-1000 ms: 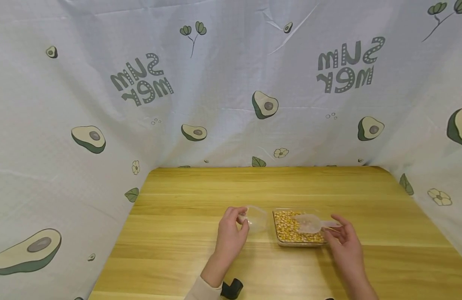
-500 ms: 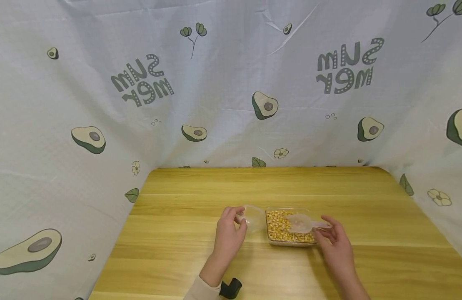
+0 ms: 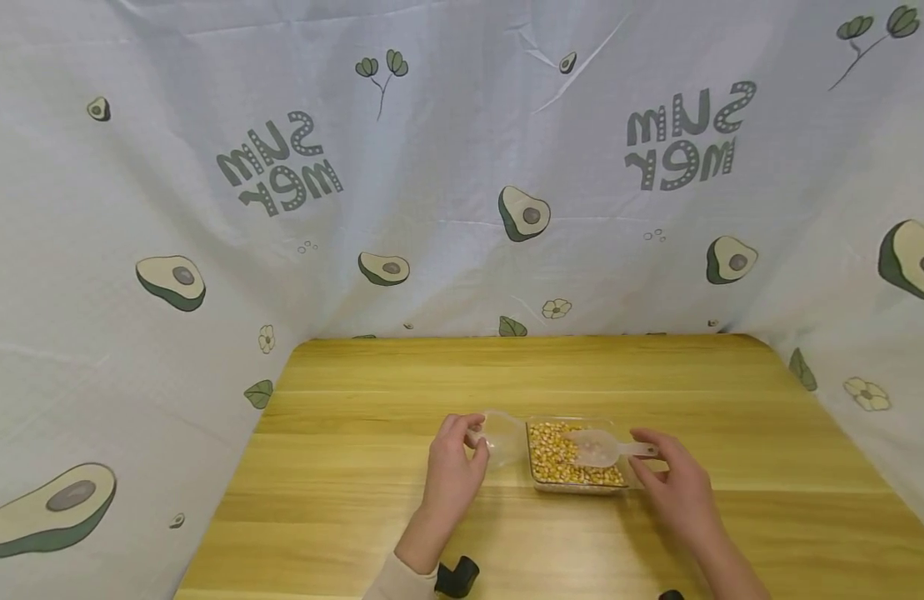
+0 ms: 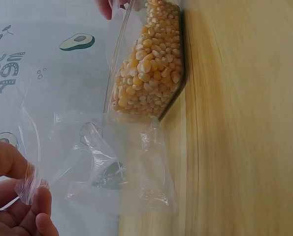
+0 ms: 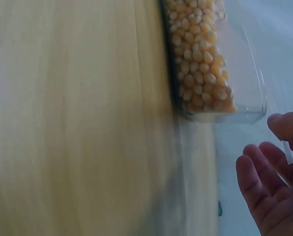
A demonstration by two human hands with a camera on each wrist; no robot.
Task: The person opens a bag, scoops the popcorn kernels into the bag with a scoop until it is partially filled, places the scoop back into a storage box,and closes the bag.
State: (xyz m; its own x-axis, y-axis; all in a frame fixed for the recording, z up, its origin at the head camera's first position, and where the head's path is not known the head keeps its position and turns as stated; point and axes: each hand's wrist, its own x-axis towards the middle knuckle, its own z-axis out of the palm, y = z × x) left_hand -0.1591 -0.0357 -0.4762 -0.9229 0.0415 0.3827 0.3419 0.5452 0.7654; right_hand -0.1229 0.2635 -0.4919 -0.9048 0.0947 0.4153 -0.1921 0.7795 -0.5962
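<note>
My left hand pinches the edge of a clear plastic bag between thumb and fingers. The bag hangs just left of a clear rectangular container filled with yellow corn kernels. On the kernels lies a translucent white scoop, its handle pointing right past the container's edge. Around that handle my right hand holds its thumb and fingers apart, loosely curved, without gripping it. In the right wrist view, its fingers are spread beside the container's end wall, with a bit of the handle showing between them.
The container stands on a wood-grain table. A pale curtain with avocado prints encloses the table's back and sides. A black wrist piece sits by the left sleeve.
The container, with its corn and scoop, has slid left toward the bag. My right hand went left with it, then its thumb and fingers opened around the scoop handle. The left hand stays nearly still.
</note>
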